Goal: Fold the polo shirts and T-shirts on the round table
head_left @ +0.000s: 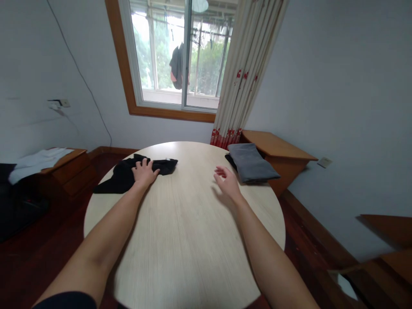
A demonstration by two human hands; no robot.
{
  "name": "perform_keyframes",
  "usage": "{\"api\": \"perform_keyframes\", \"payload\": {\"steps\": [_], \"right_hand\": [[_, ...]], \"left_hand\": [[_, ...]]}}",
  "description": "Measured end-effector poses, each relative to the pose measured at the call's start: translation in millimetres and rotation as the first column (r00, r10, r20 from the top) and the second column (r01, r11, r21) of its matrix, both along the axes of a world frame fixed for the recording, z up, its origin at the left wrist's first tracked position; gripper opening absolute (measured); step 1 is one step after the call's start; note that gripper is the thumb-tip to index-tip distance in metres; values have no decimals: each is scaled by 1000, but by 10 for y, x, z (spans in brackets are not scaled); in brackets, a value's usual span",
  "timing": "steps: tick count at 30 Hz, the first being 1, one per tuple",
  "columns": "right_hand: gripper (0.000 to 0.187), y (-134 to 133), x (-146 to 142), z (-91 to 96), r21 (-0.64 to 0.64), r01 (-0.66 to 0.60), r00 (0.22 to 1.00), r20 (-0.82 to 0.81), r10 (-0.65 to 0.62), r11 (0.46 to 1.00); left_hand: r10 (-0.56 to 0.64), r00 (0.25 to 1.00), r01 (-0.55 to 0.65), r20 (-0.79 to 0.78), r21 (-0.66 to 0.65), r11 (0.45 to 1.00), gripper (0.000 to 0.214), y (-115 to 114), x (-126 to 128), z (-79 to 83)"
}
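Observation:
On the left side of a round pale wooden table [186, 240] lies a crumpled black garment [120, 176], its exact kind unclear. My left hand [144, 172] rests on top of it, fingers spread. Over the right half of the table my right hand [227, 182] hovers with its fingers loosely curved and apart, holding nothing. Just beyond it sits a folded grey cloth item [252, 162], with a black folded piece [230, 161] showing from underneath at its left edge.
A wooden desk [280, 146] stands close behind the table's right edge. To the left is a low wooden cabinet [77, 171] with white cloth [38, 163] on it. Ahead are a window [161, 56] and a long patterned curtain [247, 64].

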State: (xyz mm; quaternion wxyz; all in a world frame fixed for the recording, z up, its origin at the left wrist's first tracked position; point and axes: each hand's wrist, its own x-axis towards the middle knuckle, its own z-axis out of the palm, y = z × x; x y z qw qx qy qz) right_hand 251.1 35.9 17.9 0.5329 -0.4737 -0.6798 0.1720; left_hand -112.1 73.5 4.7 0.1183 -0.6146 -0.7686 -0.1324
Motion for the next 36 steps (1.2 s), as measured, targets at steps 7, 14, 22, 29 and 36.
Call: {"api": "perform_keyframes", "payload": {"steps": [7,14,22,29,36], "right_hand": [[43,90,872,116,56,717,695,23,-719,695],[65,126,954,-155,-16,756,612,372,-698,654],[41,224,994,-197,81,771,610,192,-769,632],[42,258,912,0,329,653,725,-12,-688,682],[37,23,282,235,621,357,890,0,-455,698]], "left_hand": [[247,969,-248,-22,-31,968,66,335,-531,-12],[300,947,-299,118,-23,954,78,596,-348,-45],[-43,960,42,275,9,999,80,592,27,168],[-420,880,434,222,-19,901,61,-105,893,292],[-618,681,672,393,0,740,81,-733,1273,132]]}}
